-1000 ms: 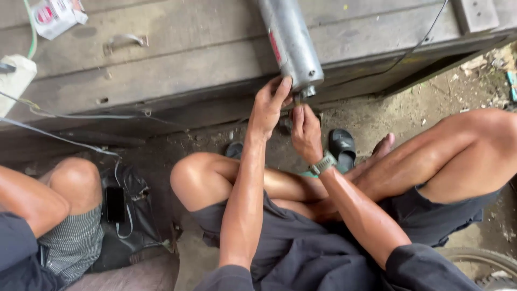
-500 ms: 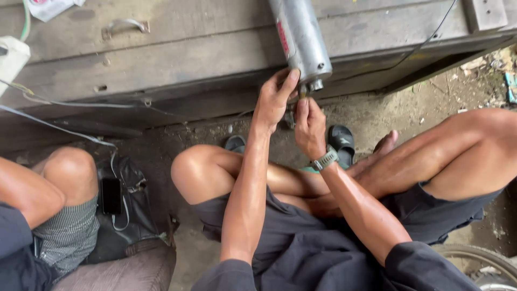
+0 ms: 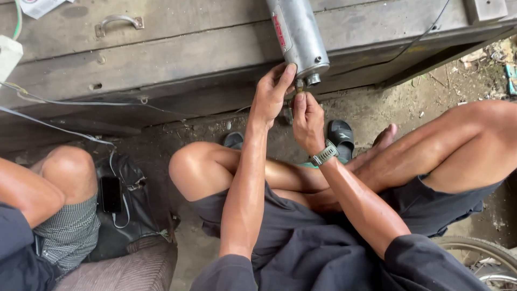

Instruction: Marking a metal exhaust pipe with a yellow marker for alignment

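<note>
A silver metal cylinder (image 3: 298,33) lies on a wooden platform (image 3: 177,48) with its near end sticking over the edge. My left hand (image 3: 272,96) reaches up to that end, fingertips touching the cylinder's rim. My right hand (image 3: 307,119), with a green watch on the wrist, pinches a small brass-coloured fitting (image 3: 299,84) under the cylinder's end. Both hands meet at the fitting. I sit on the ground with knees bent.
Another person's knee (image 3: 70,172) and a black bag (image 3: 126,210) with a phone on it are at the left. Cables (image 3: 81,102) run along the platform's edge. A black sandal (image 3: 340,134) lies on the dirt. A wheel rim (image 3: 484,258) shows at bottom right.
The view has shifted slightly. My hands have stayed at the cylinder's end, with the right hand's fingers moved up onto the small fitting.
</note>
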